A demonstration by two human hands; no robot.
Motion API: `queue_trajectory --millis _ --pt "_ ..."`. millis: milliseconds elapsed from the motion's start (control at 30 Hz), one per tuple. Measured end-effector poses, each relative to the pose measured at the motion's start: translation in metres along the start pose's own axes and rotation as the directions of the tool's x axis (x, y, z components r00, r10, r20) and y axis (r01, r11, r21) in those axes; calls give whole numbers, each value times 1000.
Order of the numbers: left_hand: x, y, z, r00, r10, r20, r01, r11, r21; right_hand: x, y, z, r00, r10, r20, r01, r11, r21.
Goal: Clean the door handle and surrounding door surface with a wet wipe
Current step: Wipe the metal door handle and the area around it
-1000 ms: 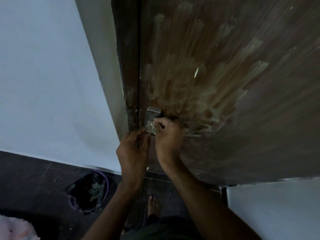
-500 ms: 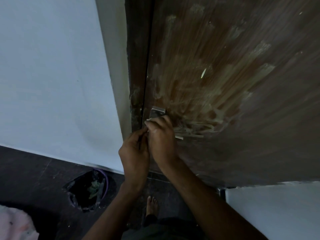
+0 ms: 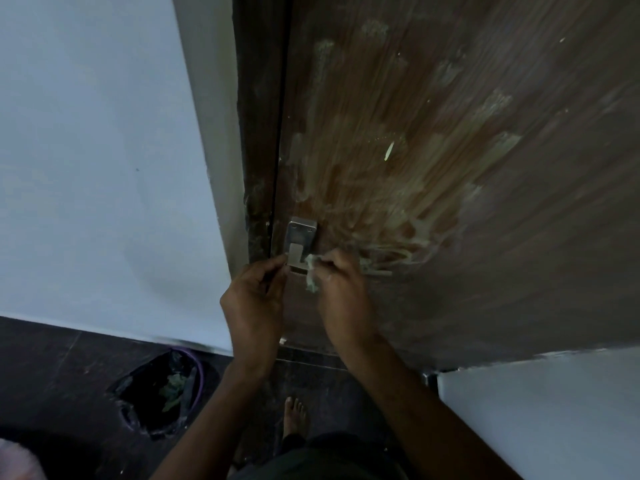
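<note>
The right hand [image 3: 341, 292] pinches the crumpled wet wipe [image 3: 311, 277] just right of the metal door handle [image 3: 298, 245], whose lever hangs downward. The left hand [image 3: 254, 299] has fingertips at the lever's lower left edge (grip loosely curled, holding nothing I can make out). Smeared door [image 3: 450, 168] lies up-right; the right hand is nearer.
</note>
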State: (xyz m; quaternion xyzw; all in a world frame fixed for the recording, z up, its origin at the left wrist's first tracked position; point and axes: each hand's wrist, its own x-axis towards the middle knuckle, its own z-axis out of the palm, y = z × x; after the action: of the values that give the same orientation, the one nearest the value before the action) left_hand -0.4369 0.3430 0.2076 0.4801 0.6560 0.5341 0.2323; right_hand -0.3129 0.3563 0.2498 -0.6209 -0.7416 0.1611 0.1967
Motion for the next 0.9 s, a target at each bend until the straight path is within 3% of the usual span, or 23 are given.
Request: queue_trajectory --millis 133,267,333,433,500,533,600,633,700,800,900 --pt "-2 0 3 1000 23 1 -23 1000 -13 -8 26 -19 985 160 -68 -154 985 78" --pt "-3 5 6 1000 25 11 -25 999 -23 3 10 -8 998 35 51 -24 977 -211" --pt "-4 9 9 999 16 47 -14 999 -38 11 6 -7 997 -18 71 36 963 -266" --pt "-7 13 14 996 -8 91 10 1000 -20 11 29 -15 998 47 45 -44 997 -68" --pt "-8 14 13 995 -19 93 21 1000 -16 2 45 -24 977 205 57 -213 951 223" --pt "-8 14 12 995 -31 94 34 999 -26 -1 50 -26 954 293 60 -291 866 406" --pt "-8 13 10 994 -48 95 53 997 -52 -4 55 -20 872 471 132 -403 540 739" --pt "-8 13 10 995 -58 85 64 996 -67 -6 55 -16 823 539 179 -417 360 835" --pt "-6 12 10 996 -83 44 87 992 -94 -11 53 -7 742 630 227 -387 126 914" --pt "-3 7 11 991 -135 9 135 981 -142 -22 47 3 697 653 297 -355 -47 934" --pt "-3 4 11 990 -141 -8 139 982 -128 -21 43 5 669 665 332 -335 -128 933"
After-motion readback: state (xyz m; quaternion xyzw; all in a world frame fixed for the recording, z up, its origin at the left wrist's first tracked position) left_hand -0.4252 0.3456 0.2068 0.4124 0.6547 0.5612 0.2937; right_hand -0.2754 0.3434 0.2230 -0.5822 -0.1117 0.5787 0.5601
